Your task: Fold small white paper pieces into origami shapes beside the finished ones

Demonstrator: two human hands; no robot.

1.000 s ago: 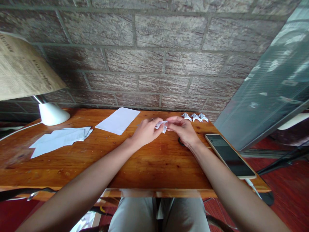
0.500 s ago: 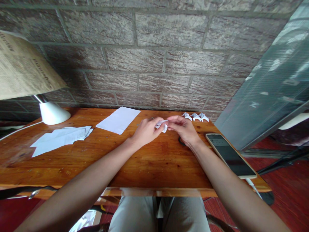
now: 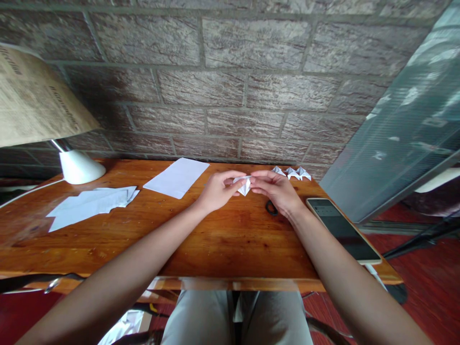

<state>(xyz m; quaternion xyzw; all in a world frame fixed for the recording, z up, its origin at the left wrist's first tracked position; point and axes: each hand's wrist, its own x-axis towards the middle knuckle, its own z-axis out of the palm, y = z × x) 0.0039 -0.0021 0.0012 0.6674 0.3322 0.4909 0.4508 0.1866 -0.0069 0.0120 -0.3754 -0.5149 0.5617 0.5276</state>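
Head: L hand [image 3: 215, 192], R hand [image 3: 279, 191] fingers [image 3: 230, 175] pinch folded paper [image 3: 245, 185] betw. them.

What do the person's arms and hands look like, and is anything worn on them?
Both arms are bare as far as the picture shows: no sleeves, no gloves. The left hand and the right hand carry no watch or bracelet; rings are too small to tell. Light grey legwear shows lower down.

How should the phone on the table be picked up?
I'd pinch the phone across its two long edges, coming from above: it lies flat, screen up, on the table, and a cable leaves its near end.
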